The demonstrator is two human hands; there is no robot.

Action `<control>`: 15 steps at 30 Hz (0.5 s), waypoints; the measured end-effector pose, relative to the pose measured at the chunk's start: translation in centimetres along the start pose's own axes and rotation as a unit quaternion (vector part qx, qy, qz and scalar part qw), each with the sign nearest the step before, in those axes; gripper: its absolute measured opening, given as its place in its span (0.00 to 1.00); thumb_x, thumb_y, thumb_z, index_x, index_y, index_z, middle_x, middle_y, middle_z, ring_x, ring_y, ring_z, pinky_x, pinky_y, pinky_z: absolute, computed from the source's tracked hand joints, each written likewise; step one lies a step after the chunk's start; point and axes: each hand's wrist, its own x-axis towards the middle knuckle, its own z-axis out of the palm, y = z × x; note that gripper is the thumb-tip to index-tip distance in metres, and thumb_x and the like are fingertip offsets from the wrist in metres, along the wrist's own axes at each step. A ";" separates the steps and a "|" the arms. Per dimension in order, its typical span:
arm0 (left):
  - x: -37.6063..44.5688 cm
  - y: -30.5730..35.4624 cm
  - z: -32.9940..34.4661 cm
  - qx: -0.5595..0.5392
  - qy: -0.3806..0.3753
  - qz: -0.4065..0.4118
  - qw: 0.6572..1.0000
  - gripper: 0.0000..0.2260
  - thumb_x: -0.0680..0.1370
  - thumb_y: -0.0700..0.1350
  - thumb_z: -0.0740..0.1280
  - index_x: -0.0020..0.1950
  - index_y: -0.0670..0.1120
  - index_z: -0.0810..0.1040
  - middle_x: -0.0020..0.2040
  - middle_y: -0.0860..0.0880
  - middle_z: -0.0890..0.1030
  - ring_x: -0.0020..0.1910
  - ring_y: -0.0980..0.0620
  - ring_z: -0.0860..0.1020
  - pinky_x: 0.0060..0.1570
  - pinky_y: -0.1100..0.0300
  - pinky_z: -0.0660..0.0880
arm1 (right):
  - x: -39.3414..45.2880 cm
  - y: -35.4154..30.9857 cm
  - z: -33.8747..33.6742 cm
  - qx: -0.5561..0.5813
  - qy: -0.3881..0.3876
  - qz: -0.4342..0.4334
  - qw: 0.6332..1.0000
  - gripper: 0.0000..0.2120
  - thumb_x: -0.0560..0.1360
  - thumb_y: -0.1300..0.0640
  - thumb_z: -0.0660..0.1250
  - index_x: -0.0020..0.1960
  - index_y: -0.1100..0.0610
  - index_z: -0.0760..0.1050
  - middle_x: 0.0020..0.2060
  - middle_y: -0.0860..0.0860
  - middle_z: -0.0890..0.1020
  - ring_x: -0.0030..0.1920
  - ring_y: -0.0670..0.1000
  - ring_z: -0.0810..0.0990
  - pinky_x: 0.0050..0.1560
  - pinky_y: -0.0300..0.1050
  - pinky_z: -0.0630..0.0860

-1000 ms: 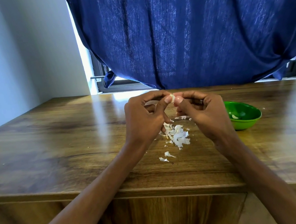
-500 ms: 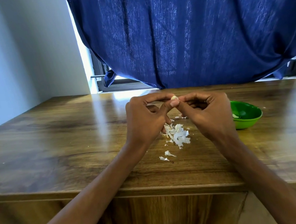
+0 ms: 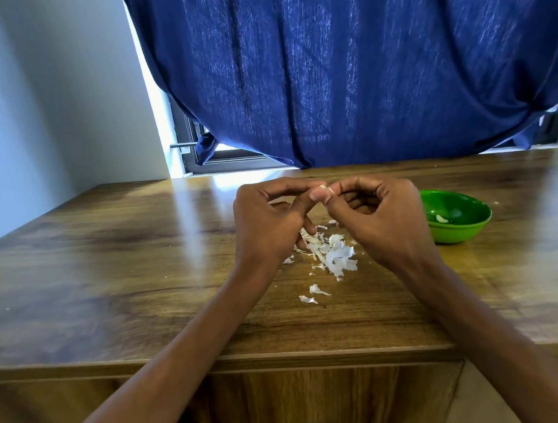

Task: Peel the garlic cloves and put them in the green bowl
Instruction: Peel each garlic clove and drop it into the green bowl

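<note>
While both hands work above table, loose skins lie nearest, under them. Left hand and right hand both pinch garlic clove at fingertips, mostly hidden. Risk: small clove may slip, drop among skins. Green bowl right, near, one peeled piece inside; path unobstructed. Blue curtain beyond.

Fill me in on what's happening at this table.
A person is peeling garlic above a wooden table. The left hand and right hand together pinch a small pale garlic clove at their fingertips. White papery peels lie piled below. A round green bowl to the right holds one peeled clove.
</note>
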 end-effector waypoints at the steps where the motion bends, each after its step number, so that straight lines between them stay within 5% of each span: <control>1: 0.0 0.0 0.0 -0.002 0.000 -0.001 1.000 0.02 0.75 0.40 0.76 0.47 0.43 0.87 0.39 0.51 0.86 0.24 0.51 0.78 0.22 0.60 0.72 | 0.0 0.0 0.0 0.005 0.002 0.004 1.000 0.03 0.75 0.54 0.75 0.45 0.53 0.83 0.35 0.48 0.85 0.36 0.45 0.84 0.37 0.38 0.81; 7: 0.2 -0.2 0.0 -0.028 -0.008 -0.020 0.999 0.03 0.77 0.39 0.74 0.49 0.43 0.87 0.42 0.49 0.87 0.25 0.53 0.77 0.21 0.61 0.72 | 0.2 0.1 0.1 0.017 -0.001 0.020 1.000 0.03 0.74 0.51 0.73 0.45 0.51 0.83 0.36 0.47 0.85 0.37 0.47 0.84 0.41 0.45 0.84; 15: 0.1 0.0 -0.1 -0.036 -0.009 -0.014 0.999 0.06 0.78 0.38 0.72 0.52 0.46 0.87 0.43 0.49 0.87 0.25 0.53 0.77 0.21 0.61 0.72 | 0.2 0.2 -0.1 0.021 -0.006 0.018 1.000 0.04 0.77 0.58 0.71 0.49 0.50 0.82 0.40 0.47 0.86 0.39 0.46 0.85 0.42 0.39 0.82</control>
